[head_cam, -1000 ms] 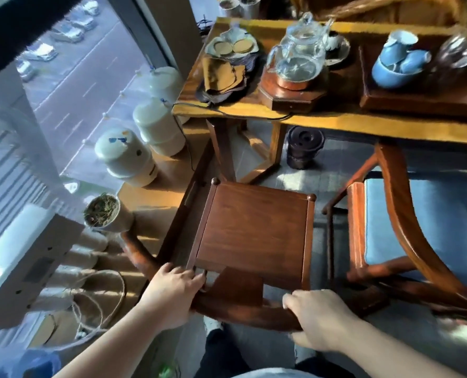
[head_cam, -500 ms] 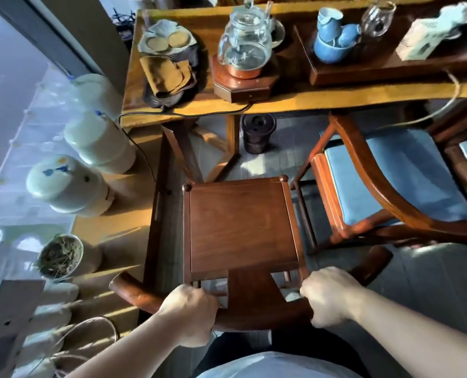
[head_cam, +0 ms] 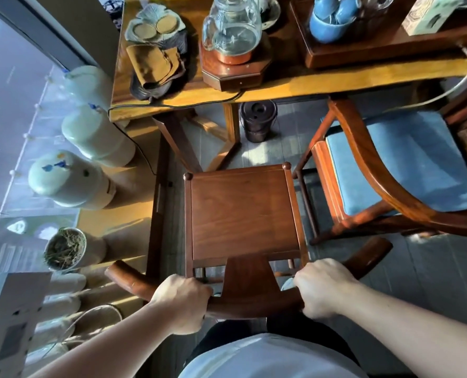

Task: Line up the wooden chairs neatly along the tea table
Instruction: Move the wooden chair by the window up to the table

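Note:
A dark wooden chair (head_cam: 243, 211) with a bare square seat stands right below me, its front facing the tea table (head_cam: 295, 83). My left hand (head_cam: 183, 304) and my right hand (head_cam: 322, 286) both grip its curved backrest rail, one on each side of the centre splat. To its right a second wooden chair (head_cam: 368, 165) with a blue cushion sits partly under the table edge. A third chair's corner shows at the far right edge.
On the table stand a glass kettle (head_cam: 232, 28) on a wooden base, blue cups (head_cam: 333, 17) on a tray and a cloth. A dark bucket (head_cam: 258, 121) sits under the table. Several pale jars (head_cam: 71, 184) and a plant pot (head_cam: 64, 248) line the window ledge at left.
Both hands have closed firmly on the backrest rail. The chair has turned square to the table and sits closer below me; the view has swung right, showing more of the cushioned chair.

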### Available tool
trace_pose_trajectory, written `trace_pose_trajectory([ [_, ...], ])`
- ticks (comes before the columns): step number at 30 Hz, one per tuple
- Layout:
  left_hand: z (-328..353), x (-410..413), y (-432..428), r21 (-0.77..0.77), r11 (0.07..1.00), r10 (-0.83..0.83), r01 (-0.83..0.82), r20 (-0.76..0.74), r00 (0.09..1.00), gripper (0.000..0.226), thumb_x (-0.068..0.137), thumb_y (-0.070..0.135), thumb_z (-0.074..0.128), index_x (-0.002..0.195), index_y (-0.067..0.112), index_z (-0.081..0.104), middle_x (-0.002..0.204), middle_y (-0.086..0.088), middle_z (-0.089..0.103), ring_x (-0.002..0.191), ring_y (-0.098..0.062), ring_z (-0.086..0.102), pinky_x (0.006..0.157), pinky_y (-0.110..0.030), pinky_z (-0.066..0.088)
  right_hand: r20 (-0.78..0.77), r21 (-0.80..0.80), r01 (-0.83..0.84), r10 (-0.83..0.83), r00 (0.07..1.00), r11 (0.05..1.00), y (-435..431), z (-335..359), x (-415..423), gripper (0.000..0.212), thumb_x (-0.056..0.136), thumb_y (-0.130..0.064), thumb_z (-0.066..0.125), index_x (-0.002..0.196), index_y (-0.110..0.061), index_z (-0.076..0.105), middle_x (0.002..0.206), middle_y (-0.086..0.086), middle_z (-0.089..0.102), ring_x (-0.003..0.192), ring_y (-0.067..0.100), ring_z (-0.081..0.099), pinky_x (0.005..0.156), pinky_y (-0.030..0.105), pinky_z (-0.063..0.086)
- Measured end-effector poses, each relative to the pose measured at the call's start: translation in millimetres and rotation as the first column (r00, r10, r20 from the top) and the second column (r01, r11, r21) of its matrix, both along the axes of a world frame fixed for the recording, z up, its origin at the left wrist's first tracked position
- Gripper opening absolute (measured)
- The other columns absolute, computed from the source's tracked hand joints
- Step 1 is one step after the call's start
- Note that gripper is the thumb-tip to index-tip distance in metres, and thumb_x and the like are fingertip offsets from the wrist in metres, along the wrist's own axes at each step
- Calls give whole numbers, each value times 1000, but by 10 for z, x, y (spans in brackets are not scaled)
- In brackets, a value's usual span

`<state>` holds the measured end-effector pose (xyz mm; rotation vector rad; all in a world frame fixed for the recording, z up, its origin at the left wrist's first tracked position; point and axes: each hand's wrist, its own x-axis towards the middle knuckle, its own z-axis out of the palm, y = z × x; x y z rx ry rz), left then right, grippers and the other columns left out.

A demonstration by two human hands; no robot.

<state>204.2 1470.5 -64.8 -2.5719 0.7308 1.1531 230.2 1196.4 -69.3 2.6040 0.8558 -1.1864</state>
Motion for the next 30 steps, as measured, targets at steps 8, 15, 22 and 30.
trace_pose_trajectory([
  [8, -49, 431, -309, -46, 999, -5, 8, 71, 997, 30, 78, 19, 47, 104, 30, 57, 87, 0, 64, 71, -23, 57, 63, -32, 45, 4, -21, 69, -69, 998, 997, -320, 40, 327, 25, 68, -39, 59, 89, -27, 65, 83, -5, 68, 81, 23, 64, 75, 35, 52],
  [15, -68, 745, -394, -54, 998, -19, 24, 86, 996, 24, 77, 22, 48, 97, 30, 57, 78, 4, 57, 71, -21, 56, 67, -31, 48, 29, -13, 107, -107, 994, 994, -419, 16, 556, 17, 68, -36, 59, 83, -29, 60, 73, -8, 60, 70, 19, 56, 66, 33, 46],
  [22, -69, 1060, -478, -35, 999, -37, 41, 109, 993, 21, 77, 21, 51, 94, 30, 59, 73, 7, 54, 67, -18, 55, 64, -29, 48, 39, -6, 132, -131, 991, 991, -487, -13, 830, 19, 65, -37, 61, 82, -27, 62, 71, -7, 61, 72, 20, 60, 71, 36, 51],
  [30, -80, 1211, -559, -28, 999, -12, 16, 123, 992, 21, 75, 22, 52, 93, 29, 60, 72, 7, 58, 65, -16, 56, 64, -29, 51, 52, 3, 116, -116, 992, 993, -579, -16, 1017, 19, 61, -33, 60, 78, -24, 63, 65, -6, 60, 62, 18, 57, 66, 34, 52],
])
